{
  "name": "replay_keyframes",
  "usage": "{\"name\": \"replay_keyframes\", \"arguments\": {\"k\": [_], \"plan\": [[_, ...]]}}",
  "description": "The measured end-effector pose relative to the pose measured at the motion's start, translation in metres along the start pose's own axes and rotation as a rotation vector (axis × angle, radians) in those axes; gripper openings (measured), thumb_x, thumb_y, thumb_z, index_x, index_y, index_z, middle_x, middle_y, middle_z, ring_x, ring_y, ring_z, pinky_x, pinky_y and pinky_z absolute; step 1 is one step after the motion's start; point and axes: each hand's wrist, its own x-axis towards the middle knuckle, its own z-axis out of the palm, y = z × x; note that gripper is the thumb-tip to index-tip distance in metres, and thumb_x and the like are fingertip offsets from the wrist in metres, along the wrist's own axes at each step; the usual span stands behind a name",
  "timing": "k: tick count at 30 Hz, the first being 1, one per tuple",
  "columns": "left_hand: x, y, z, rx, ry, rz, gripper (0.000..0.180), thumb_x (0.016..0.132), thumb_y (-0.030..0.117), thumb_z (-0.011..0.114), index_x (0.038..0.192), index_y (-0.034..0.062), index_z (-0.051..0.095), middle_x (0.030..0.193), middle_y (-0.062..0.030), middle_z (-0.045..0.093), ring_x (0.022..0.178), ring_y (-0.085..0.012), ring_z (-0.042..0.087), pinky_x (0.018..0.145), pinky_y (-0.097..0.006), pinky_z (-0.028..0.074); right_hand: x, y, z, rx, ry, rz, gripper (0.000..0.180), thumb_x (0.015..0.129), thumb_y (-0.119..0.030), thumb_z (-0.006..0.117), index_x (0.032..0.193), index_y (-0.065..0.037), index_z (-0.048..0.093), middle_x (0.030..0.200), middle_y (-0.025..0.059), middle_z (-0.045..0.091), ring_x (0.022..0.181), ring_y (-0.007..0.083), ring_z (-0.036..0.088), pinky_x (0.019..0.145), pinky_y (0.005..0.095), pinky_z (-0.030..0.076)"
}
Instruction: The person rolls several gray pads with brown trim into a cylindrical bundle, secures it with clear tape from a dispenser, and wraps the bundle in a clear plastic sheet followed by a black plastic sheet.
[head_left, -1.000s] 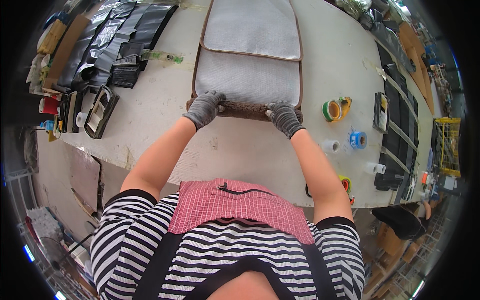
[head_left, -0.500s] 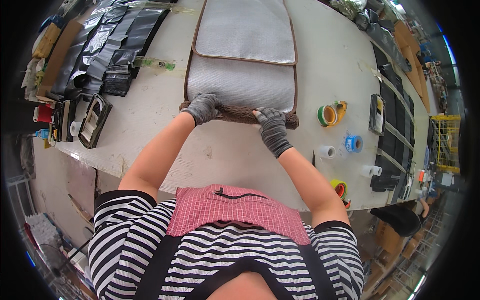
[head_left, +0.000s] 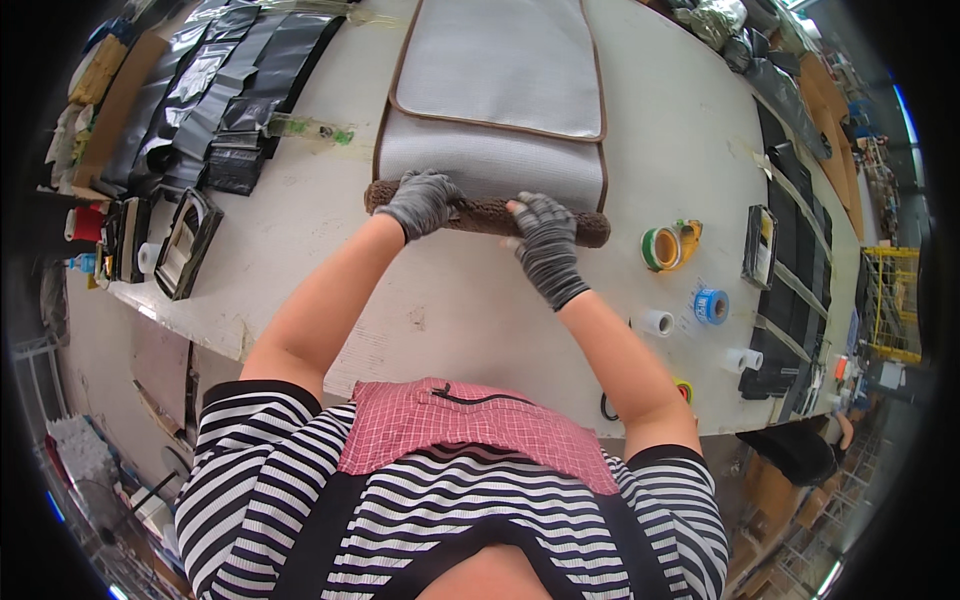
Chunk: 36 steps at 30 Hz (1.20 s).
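- Brown fleece mat with grey backing (head_left: 490, 213): near end wound into a roll directly under both hands, flat part straight ahead of the fingers.
- Left hand (head_left: 419, 202), grey-gloved: curled down onto the roll, just short of its left end.
- Right hand (head_left: 548, 245), gloved alike: fingertips over the roll, digits spread; pinching or merely resting, cannot tell.
- Long axis of the roll: crosswise, from hand to hand, right end set slightly back from the left; nearest to the left end, left hand.
- Long axis of the flat part: away from the hands.
- Behind and below both hands: white worktable (head_left: 480, 300).
- Ahead of both hands, over the flat part: brown-bound grey panel (head_left: 500, 65); same mat or another, cannot tell.
- Right of the right hand: tape dispenser (head_left: 688, 240), then blue tape roll (head_left: 711, 306).
- Well left of the left hand: black plastic sheets (head_left: 210, 100).
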Motion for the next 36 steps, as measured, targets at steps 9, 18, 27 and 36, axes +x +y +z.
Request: {"name": "replay_keyframes", "arguments": {"k": [9,18,27,36], "plan": [[-0.008,0.015,0.024,0.231,0.498,0.203,0.045,0.078,0.026,0.075,0.121,0.0175,0.065,0.113,-0.0077,0.064,0.116,-0.0238,0.055,0.105,-0.044,0.036,0.057,0.048,0.006,0.202,-0.465,0.231,0.029,0.085,-0.024,0.069,0.111,-0.012,0.071,0.099,0.0144,0.072,0.094,0.031,0.068,0.088,0.0395,0.051],[0.058,-0.021,-0.014,-0.075,0.265,0.202,0.048,0.078,0.03,0.076,0.121,0.0113,0.063,0.116,-0.0095,0.064,0.112,-0.0297,0.056,0.1,-0.043,0.041,0.05,0.035,0.027,-0.277,-0.078,-0.011,0.061,0.078,-0.03,0.074,0.135,-0.021,0.055,0.13,0.002,0.059,0.122,0.0202,0.052,0.109,0.0431,0.032],[-0.024,0.02,0.022,0.121,0.173,0.256,0.042,0.076,0.027,0.074,0.114,0.0114,0.062,0.105,-0.0103,0.064,0.104,-0.0309,0.058,0.092,-0.042,0.046,-0.007,0.006,0.003,-0.2,-0.362,0.022,0.051,0.077,-0.033,0.075,0.125,-0.019,0.062,0.105,0.0067,0.069,0.098,0.029,0.062,0.089,0.0434,0.045],[-0.174,0.088,0.056,0.067,0.445,0.26,0.055,0.075,0.023,0.073,0.126,0.0098,0.057,0.114,-0.0117,0.062,0.111,-0.0293,0.056,0.099,-0.045,0.042,-0.101,-0.067,-0.025,0.103,-0.709,0.192,0.047,0.078,-0.025,0.074,0.123,-0.014,0.064,0.109,0.0139,0.069,0.107,0.0314,0.064,0.092,0.0434,0.049]]}}
